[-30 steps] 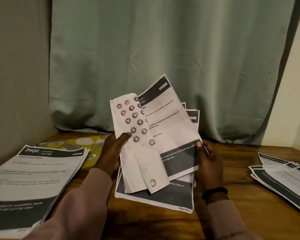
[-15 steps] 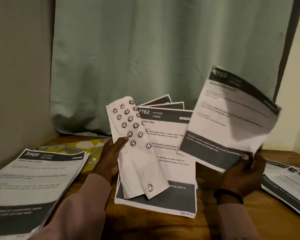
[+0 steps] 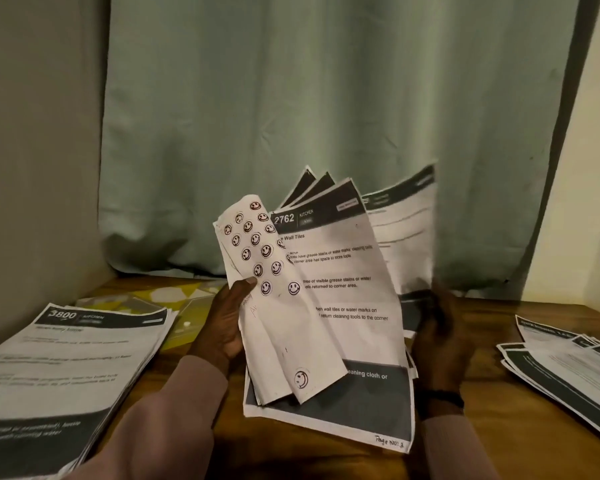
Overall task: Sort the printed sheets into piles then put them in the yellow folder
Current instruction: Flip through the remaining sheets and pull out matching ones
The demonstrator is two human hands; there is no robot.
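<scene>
Now the right hand is coming back in toward the held bundle of printed sheets, where half a second ago it was swinging a single page out to the right, toward the right pile. A blurred sheet is standing up just behind and right of the bundle, and the right hand is sitting at its lower edge; motion blur is hiding the fingers, so I cannot tell whether they are pinching that sheet or merely reaching past it. The left hand is gripping the bundle at its left edge exactly as before, thumb pressing on the folded-over pages stamped with smiley faces, and the page headed 2762, Wall Tiles, is now lying fully exposed on top. Judging from this, the sorting is running mid-cycle: one page is being dealt with and the next is already waiting to be read and assigned. The left pile, topped by a page headed 3800, is lying at the near left of the wooden table, and the yellow folder is lying flat at the far left, partly tucked under that pile, not yet receiving anything. Several sheets are remaining in the left hand's grip, so filing is probably some way off.
</scene>
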